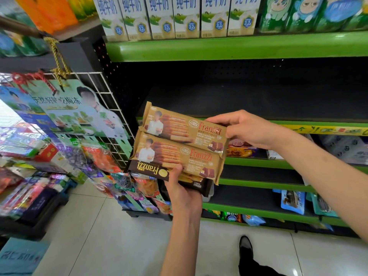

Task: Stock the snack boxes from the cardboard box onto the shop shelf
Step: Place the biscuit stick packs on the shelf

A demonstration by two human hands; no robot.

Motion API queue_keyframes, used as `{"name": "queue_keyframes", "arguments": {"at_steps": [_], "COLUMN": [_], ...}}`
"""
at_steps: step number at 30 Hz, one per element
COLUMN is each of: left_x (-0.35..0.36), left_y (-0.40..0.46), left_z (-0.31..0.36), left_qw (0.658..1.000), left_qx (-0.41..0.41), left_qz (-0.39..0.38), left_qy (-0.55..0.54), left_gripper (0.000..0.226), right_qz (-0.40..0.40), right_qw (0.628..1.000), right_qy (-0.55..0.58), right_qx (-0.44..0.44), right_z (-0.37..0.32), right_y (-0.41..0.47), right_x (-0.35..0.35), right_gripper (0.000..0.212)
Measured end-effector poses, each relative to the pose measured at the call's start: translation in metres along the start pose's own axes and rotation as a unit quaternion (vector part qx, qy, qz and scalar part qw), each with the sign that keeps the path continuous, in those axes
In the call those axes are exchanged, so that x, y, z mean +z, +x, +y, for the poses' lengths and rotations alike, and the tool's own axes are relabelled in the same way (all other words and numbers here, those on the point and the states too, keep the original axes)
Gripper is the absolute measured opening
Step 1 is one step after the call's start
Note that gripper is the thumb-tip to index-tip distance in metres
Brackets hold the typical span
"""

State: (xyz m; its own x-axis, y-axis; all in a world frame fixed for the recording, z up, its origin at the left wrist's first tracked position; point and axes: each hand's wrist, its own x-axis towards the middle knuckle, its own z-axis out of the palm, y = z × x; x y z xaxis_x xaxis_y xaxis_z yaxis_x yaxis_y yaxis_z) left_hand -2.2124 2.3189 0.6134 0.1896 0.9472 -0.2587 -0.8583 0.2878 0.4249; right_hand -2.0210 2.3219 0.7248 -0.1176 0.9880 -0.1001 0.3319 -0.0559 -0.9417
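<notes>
I see my left hand gripping a stack of tan and brown Franzzi cookie packs before the green shelf; my right hand pinches the top tan pack.

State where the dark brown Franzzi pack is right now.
In the head view, centre: the dark brown Franzzi pack sits bottom of the stack in the left hand, under two tan packs.

Two tan foil cookie packs with red lettering above a dark brown pack with gold lettering, before green-edged metal shelving with black perforated backing.
</notes>
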Motion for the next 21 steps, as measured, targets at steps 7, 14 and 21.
{"name": "queue_keyframes", "arguments": {"at_steps": [7,14,21], "left_x": [0.002,0.003,0.001], "left_y": [0.002,0.007,0.008], "left_z": [0.002,0.005,0.007], "left_qw": [1.000,1.000,1.000], "left_qx": [-0.006,-0.014,-0.006], "left_qz": [-0.005,-0.003,0.011], "left_qy": [-0.004,-0.006,-0.017], "left_gripper": [0.067,0.080,0.071], "right_qz": [0.005,0.009,0.000], "right_qw": [1.000,1.000,1.000], "right_qy": [-0.002,0.008,-0.005], "right_qx": [0.005,0.002,0.003], "right_z": [0.002,0.005,0.003], "right_y": [0.004,0.009,0.016], "right_x": [-0.001,0.000,0.003], "right_gripper": [0.051,0.053,0.050]}}
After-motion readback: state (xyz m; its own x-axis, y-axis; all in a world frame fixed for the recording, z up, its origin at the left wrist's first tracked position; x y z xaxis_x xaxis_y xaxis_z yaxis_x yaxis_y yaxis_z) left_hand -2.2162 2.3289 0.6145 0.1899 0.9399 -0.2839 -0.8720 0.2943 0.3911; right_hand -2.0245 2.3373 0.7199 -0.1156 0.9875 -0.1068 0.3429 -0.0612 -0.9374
